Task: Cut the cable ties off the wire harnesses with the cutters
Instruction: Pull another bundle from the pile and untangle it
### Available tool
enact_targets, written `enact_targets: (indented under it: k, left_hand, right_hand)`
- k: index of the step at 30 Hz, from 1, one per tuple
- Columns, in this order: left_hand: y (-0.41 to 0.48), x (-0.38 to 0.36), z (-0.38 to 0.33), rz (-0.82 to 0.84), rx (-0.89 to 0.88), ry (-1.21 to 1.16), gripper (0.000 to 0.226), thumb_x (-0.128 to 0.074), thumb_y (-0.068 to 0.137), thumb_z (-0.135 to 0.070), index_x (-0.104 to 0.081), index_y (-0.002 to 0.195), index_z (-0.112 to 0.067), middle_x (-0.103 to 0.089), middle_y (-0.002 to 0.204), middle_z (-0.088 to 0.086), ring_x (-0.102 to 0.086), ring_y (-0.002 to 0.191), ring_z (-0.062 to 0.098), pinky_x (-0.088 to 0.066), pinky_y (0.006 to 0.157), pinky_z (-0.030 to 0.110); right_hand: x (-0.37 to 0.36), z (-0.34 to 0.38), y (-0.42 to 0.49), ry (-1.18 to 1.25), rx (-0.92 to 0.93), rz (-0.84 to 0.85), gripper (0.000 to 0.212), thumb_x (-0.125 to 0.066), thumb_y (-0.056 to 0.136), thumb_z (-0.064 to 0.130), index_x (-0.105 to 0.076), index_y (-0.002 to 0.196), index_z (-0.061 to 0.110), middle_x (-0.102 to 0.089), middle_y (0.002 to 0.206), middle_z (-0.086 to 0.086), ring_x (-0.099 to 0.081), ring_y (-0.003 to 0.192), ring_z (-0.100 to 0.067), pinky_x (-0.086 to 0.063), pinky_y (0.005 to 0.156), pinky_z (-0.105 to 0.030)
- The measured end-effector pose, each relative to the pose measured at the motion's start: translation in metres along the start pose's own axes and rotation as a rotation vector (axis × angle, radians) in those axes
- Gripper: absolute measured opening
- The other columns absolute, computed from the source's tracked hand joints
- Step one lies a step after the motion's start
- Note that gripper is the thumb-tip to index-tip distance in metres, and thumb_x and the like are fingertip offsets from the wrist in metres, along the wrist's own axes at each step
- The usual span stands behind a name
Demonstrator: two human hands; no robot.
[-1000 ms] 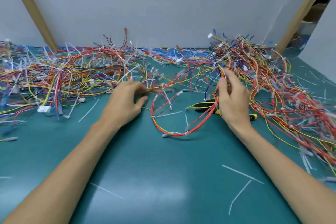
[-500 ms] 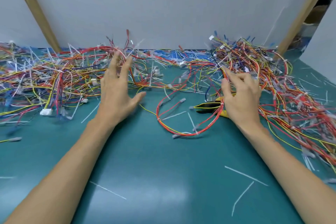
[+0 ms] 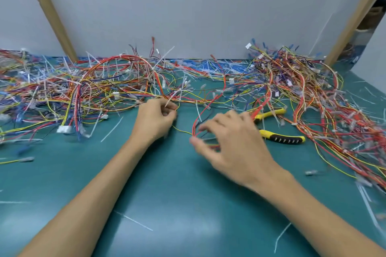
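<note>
Hands have both moved: our left hand (image 3: 155,118), lately flat, now pinches one wire harness (image 3: 192,101) in curled fingers. Our right hand (image 3: 229,142) has uncovered the one pair of cutters (image 3: 282,138) just beside it, fingers spread but blurred, so we cannot tell its grip. Cutting looks unstarted. We count a left heap (image 3: 83,89) and a right heap (image 3: 313,100); the harnesses in them are too tangled to count.
</note>
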State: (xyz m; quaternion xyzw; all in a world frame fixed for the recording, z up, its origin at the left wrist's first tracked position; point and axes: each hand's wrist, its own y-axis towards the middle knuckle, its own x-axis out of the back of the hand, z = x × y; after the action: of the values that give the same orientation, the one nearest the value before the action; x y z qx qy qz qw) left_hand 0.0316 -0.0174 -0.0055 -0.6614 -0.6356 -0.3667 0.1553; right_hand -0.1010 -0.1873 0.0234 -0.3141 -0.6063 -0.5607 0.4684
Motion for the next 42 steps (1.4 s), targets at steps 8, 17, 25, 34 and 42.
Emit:
enact_targets:
  k: [8,17,25,34,42]
  left_hand:
    - [0.004,0.022,-0.006,0.127,0.063,-0.865,0.022,-0.057,0.097,-0.003,-0.067,0.090,-0.021,-0.075,0.093,-0.006,-0.064,0.096,0.008,-0.044,0.088,0.023]
    - [0.003,0.027,0.003,0.283,0.018,-0.853,0.010,-0.060,0.093,-0.006,-0.066,0.090,-0.014,-0.069,0.121,0.005,-0.067,0.109,0.015,-0.044,0.098,0.032]
    - [0.003,0.035,-0.003,-0.119,-0.244,-0.450,0.014,-0.056,0.090,-0.020,-0.065,0.081,-0.015,-0.070,0.080,-0.003,-0.063,0.069,0.011,-0.051,0.065,0.028]
    - [0.011,-0.001,0.021,0.205,-0.406,0.305,0.036,-0.045,0.105,-0.019,-0.055,0.138,-0.012,-0.056,0.142,0.010,-0.047,0.134,0.027,-0.028,0.115,0.039]
    - [0.015,0.010,0.030,-0.042,-0.112,0.085,0.037,-0.048,0.099,-0.012,-0.059,0.135,-0.012,-0.068,0.125,0.013,-0.059,0.119,0.031,-0.040,0.097,0.032]
  right_hand:
    - [-0.015,-0.013,-0.003,0.069,0.015,0.064,0.029,-0.048,0.100,0.052,-0.061,0.120,0.035,-0.071,0.092,0.010,-0.062,0.087,-0.017,-0.038,0.088,-0.039]
    - [-0.018,-0.024,-0.003,0.151,0.004,-0.023,0.023,-0.056,0.097,0.046,-0.066,0.113,0.034,-0.071,0.077,0.007,-0.063,0.078,-0.022,-0.043,0.093,-0.041]
    - [0.020,-0.022,-0.008,0.380,0.213,-0.623,0.044,-0.059,0.091,0.024,-0.048,0.050,0.014,-0.040,0.045,0.001,-0.031,0.044,-0.022,-0.029,0.050,-0.033]
    - [0.026,-0.010,-0.011,0.534,0.328,-0.447,0.034,-0.054,0.083,0.026,-0.039,0.056,0.013,-0.030,0.055,0.003,-0.027,0.056,-0.019,-0.022,0.058,-0.030]
    - [-0.007,-0.009,-0.009,0.421,0.237,0.253,0.013,-0.064,0.078,0.022,-0.055,0.068,0.020,-0.053,0.060,0.007,-0.046,0.063,-0.011,-0.044,0.066,-0.032]
